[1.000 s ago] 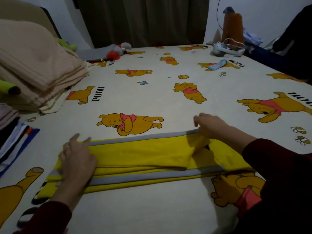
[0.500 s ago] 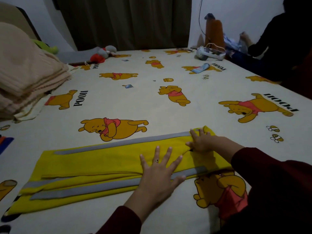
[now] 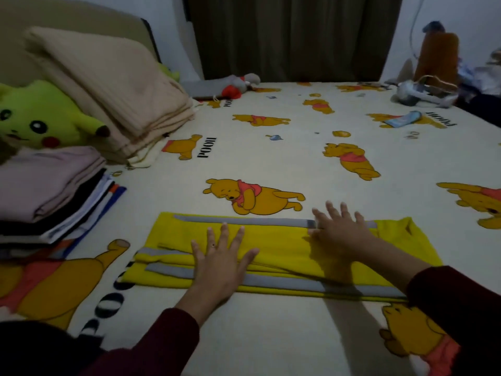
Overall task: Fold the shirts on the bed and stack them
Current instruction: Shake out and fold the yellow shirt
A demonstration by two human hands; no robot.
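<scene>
Hands lie flat on the folded yellow shirt (image 3: pixel 282 253), which stretches as a long band with grey reflective stripes across the near part of the bed sheet (image 3: pixel 284 164). The left hand (image 3: pixel 221 263) presses with straight, spread fingers on the shirt's middle, its palm over the nearer grey stripe; nothing is grasped. The right hand (image 3: pixel 341 232), also open and flat, rests just to the right of the left one and slightly farther out, its fingertips reaching past the far grey stripe; motion blur softens it, but the fingers are plainly extended and hold nothing. Both wrists come out of dark red sleeves. To the left of the left hand, well apart from the shirt, sits a stack of folded clothes (image 3: pixel 51 196) with a pale pink garment on top. Beyond that stack lie a green Pikachu plush (image 3: pixel 40 115) and a pile of folded beige blankets (image 3: pixel 113 90). Far beyond both hands, near the curtain (image 3: pixel 292 36), lies a grey and red soft toy (image 3: pixel 238 86); far to the right of the right hand are a white device with a cord (image 3: pixel 425 95) and a small blue packet (image 3: pixel 402 119).
</scene>
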